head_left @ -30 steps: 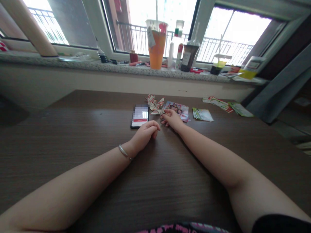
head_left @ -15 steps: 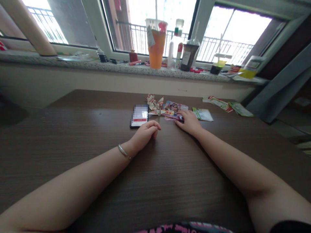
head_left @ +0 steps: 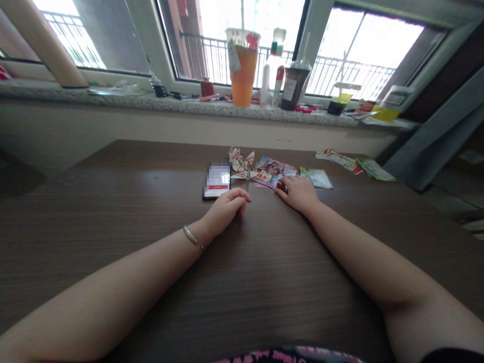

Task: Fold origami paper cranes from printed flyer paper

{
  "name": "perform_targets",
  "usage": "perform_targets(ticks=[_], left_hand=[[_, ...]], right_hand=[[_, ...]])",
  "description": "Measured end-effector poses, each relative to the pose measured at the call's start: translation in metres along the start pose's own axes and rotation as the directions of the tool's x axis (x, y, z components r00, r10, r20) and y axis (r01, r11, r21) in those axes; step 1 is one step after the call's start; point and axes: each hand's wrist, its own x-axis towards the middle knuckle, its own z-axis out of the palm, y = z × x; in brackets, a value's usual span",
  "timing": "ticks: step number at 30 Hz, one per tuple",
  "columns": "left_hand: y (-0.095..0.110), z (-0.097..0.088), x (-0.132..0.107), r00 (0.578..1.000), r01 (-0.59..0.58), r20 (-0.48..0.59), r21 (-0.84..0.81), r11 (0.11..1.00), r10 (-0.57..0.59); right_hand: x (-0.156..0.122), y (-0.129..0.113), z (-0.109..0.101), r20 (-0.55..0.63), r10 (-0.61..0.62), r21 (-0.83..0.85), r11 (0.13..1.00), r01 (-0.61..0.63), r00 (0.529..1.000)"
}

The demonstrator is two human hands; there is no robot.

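My left hand rests on the dark wooden table with its fingers curled in loosely and nothing in them, just below a phone lying screen up. A metal bangle circles that wrist. My right hand lies on the near right corner of a colourful printed sheet, fingers pinched at its edge. A folded paper crane in red and white print stands between the phone and the sheet.
More printed sheets lie to the right, a green one and others near the table's far edge. The stone window sill holds an orange cup, a dark drink cup, bottles and small clutter.
My right hand has moved from beside the crane to the right side of the colourful sheet and taken hold of its corner; the sheet has shifted slightly. My left hand has stayed still.
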Motion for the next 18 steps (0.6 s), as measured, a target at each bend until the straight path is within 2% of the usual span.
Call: perform_targets(ticks=[3, 8, 15, 18], left_hand=[[0.002, 0.0, -0.001, 1.0, -0.003, -0.004, -0.005, 1.0, 0.003], [0.003, 0.001, -0.001, 1.0, 0.018, -0.011, 0.004, 1.0, -0.018], [0.001, 0.0, 0.0, 1.0, 0.004, -0.005, 0.017, 1.0, -0.004], [0.002, 0.0, 0.0, 1.0, 0.0, -0.002, 0.02, 1.0, 0.0]], right_hand=[[-0.001, 0.001, 0.002, -0.03, -0.002, 0.029, 1.0, 0.003, 1.0], [0.002, 0.005, 0.007, 0.041, 0.007, 0.106, 0.994, -0.012, 0.999], [-0.005, -0.003, -0.009, 0.091, -0.037, -0.01, 0.999, 0.038, 0.995], [-0.006, -0.005, -0.009, 0.085, -0.001, -0.011, 1.0, 0.002, 0.996]])
